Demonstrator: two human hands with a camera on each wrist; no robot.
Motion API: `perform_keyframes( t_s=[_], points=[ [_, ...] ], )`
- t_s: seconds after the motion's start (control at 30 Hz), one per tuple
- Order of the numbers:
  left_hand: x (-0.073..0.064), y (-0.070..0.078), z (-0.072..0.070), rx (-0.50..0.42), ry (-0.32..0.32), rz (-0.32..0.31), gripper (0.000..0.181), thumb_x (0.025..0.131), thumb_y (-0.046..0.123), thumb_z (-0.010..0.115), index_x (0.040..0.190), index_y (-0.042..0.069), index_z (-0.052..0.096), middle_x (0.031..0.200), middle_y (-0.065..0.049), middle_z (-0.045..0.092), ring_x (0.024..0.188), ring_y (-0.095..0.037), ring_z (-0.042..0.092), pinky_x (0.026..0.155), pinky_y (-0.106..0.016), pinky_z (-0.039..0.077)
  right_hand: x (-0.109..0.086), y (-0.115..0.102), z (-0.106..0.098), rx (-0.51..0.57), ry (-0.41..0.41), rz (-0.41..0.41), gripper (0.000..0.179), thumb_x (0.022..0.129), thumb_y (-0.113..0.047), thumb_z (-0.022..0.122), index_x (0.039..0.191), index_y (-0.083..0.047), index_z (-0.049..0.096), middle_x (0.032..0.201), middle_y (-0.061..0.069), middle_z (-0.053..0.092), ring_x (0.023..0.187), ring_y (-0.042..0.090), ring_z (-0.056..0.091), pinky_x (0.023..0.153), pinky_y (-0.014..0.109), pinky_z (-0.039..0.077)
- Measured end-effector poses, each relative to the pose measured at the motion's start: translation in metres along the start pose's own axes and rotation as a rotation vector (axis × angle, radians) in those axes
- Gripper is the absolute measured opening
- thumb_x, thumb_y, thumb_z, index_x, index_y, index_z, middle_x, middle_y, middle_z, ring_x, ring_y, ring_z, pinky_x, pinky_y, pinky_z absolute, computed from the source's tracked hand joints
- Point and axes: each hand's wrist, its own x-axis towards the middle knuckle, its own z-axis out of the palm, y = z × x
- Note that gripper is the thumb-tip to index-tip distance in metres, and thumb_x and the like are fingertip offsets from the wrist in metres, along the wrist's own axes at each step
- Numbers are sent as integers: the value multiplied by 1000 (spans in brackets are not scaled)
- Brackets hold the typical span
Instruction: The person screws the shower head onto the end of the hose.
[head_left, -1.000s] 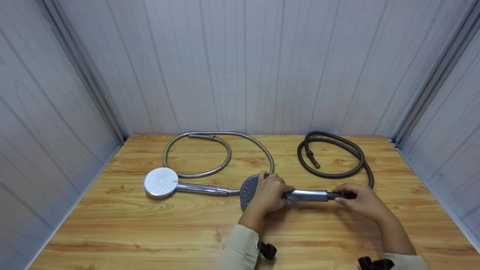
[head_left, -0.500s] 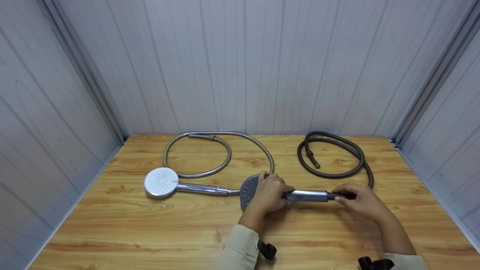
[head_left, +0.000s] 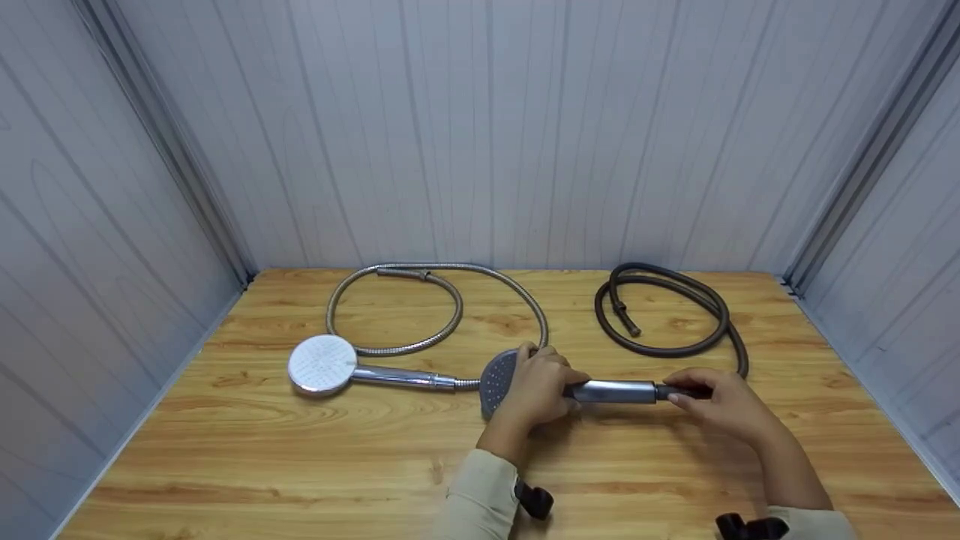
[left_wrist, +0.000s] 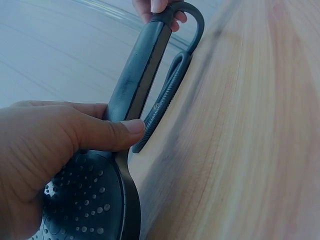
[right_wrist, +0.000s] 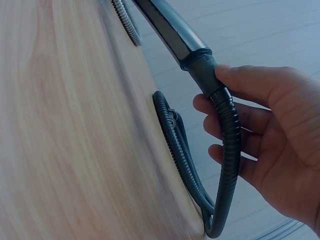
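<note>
A dark grey shower head with a round dotted face is held just above the table, its handle pointing right. My left hand grips it at the neck, thumb across the handle in the left wrist view. At the handle's end, my right hand pinches the hose nut between thumb and forefinger. The black hose bends down from that nut past the other fingers. Nut and handle end meet in the right wrist view.
A chrome shower head lies at the left on the wooden table, its silver hose looped behind it. The black hose's coil lies at the back right. Pale panels wall the table at the back and both sides.
My right thumb has shifted very slightly on the hose nut. The left hand and both shower heads stay in place.
</note>
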Motion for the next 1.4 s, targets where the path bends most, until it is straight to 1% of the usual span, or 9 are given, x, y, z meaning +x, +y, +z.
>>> perform_keyframes(
  t_s=[0.2, 0.37, 0.47, 0.63, 0.87, 1.03, 1.23, 1.4],
  points=[
    [0, 0, -1, -14, -2, -4, 38, 71, 32, 87, 107, 33, 77, 91, 15, 70, 91, -9, 53, 101, -47, 29, 1, 0, 0, 13, 22, 13, 23, 85, -14, 76, 107, -8, 70, 100, 6, 67, 88, 21, 62, 72, 28, 52],
    [0, -1, 0, -10, 11, 5, 38, 70, 32, 87, 107, 33, 77, 91, 14, 70, 91, -9, 54, 101, -49, 30, 1, 0, 1, 1, 49, -8, 23, 82, -6, 77, 103, -7, 69, 97, 4, 67, 86, 20, 61, 73, 28, 51],
    [0, -1, 0, -6, 13, 10, 37, 71, 33, 87, 107, 34, 77, 90, 14, 70, 91, -9, 54, 101, -49, 30, 2, 0, 1, -8, 59, -16, 23, 81, -4, 77, 102, -7, 69, 96, 4, 67, 85, 19, 61, 73, 28, 51],
    [0, -1, 0, 3, 12, 12, 37, 71, 32, 87, 106, 34, 77, 89, 14, 69, 91, -9, 54, 101, -49, 30, 2, -1, 1, -27, 68, -16, 22, 80, -4, 77, 101, -8, 69, 94, 3, 66, 84, 18, 60, 72, 28, 50],
    [0, -1, 0, 36, 27, 21, 38, 70, 35, 86, 107, 35, 76, 91, 14, 70, 91, -8, 55, 98, -45, 31, 1, -2, 2, -51, 73, -35, 22, 80, -4, 77, 100, -10, 70, 93, 0, 67, 82, 16, 61, 71, 27, 51],
    [-1, 0, 0, 32, 20, 19, 38, 71, 35, 86, 107, 34, 76, 91, 14, 70, 91, -8, 54, 99, -45, 31, 2, 0, 2, -70, 82, -50, 21, 80, -5, 78, 99, -10, 71, 94, -1, 68, 82, 14, 61, 72, 27, 50],
    [0, 0, -1, 5, 6, 7, 37, 71, 33, 86, 107, 33, 76, 92, 14, 70, 91, -8, 53, 99, -45, 30, 2, 1, 2, -52, 77, -49, 19, 82, -7, 77, 100, -11, 71, 96, 0, 68, 83, 15, 61, 72, 27, 51],
    [0, 1, -1, 16, 3, 10, 37, 71, 34, 86, 107, 34, 76, 92, 14, 70, 91, -9, 53, 98, -44, 31, 2, 1, 1, -38, 55, -49, 18, 84, -9, 75, 102, -9, 71, 98, 2, 69, 85, 16, 62, 73, 27, 51]
  ],
)
